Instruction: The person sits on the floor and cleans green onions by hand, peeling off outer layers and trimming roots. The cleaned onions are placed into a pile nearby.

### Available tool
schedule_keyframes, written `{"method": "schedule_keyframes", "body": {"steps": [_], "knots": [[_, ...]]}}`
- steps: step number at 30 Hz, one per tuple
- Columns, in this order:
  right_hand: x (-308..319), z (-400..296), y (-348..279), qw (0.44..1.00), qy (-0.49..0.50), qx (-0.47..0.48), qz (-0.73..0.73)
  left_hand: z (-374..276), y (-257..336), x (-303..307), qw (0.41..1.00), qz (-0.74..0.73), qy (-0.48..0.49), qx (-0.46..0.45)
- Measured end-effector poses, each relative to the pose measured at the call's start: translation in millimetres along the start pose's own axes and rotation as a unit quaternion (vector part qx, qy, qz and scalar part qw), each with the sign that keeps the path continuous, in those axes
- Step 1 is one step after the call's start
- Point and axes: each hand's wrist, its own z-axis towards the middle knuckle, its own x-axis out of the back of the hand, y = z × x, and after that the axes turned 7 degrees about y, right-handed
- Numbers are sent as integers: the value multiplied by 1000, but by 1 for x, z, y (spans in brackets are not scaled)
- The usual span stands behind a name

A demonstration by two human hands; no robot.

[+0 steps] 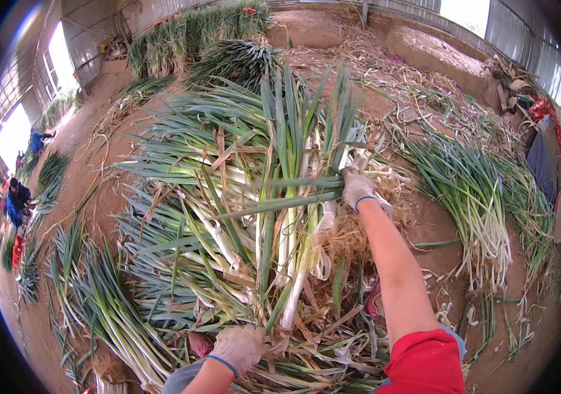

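Note:
A large heap of green onions (187, 138) with long green leaves and white stalks lies before me. My right hand (357, 188), in a pale knit glove with a blue cuff, is closed around green onion leaves (285, 201), which stretch leftward across the heap and look partly blurred. Beneath that hand is a clump of fibrous brown roots (345, 239). In a matching glove, my left hand (241, 347) is low at the front of the heap, beside a green stem and dry leaf scraps. Its fingertips are hidden, so a grip there cannot be made out.
Sorted green onions lie in bundles at right (482, 207) and lower left (118, 305). Upright bunches (196, 37) stand at the back wall. Leaf litter (339, 64) covers the dirt floor. A person in blue (17, 202) is at far left.

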Motion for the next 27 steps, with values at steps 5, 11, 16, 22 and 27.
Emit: {"method": "schedule_keyframes", "body": {"steps": [5,11,16,22,27], "knots": [[45,-49,-12,989,11,149,-3,-5,12,18,995,-89,1,-34],[149,-175,-157,915,72,395,35,7,28,-4,827,-556,82,15],[167,-277,-241,845,113,509,116,26,13,8,562,-788,249,27],[137,-293,-162,921,-166,240,260,-13,-20,47,444,-828,341,-20],[-13,-432,-42,785,-397,157,450,-6,-41,65,286,-872,397,-20]]}}
